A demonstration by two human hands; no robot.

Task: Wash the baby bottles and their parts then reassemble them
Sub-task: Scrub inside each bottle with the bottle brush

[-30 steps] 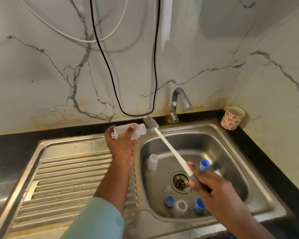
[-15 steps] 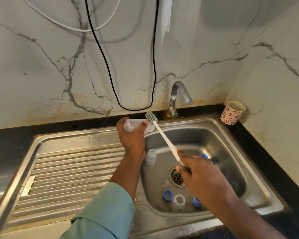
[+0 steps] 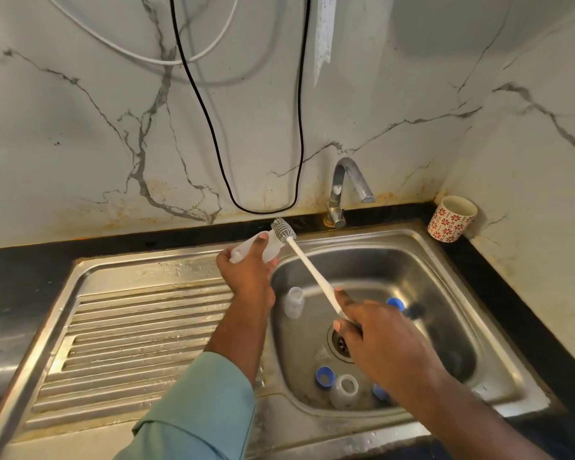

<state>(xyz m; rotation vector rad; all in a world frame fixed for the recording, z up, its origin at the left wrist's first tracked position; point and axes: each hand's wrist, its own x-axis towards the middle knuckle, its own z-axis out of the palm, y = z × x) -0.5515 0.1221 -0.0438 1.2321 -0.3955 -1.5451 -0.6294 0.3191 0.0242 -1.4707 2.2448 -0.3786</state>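
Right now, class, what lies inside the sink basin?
In the sink basin: two clear bottles, blue caps and the drain. The right hand covers the floor beneath it and part of a third cap.

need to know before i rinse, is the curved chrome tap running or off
Off, as far as shows: no stream falls from the curved chrome tap spout into the steel sink, and no water has pooled in it.

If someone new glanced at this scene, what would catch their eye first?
Most striking is the white bottle brush, gripped by the right hand, its bristles at the mouth of the baby bottle the left hand holds over the sink's back edge. Blue rings lie in the basin.
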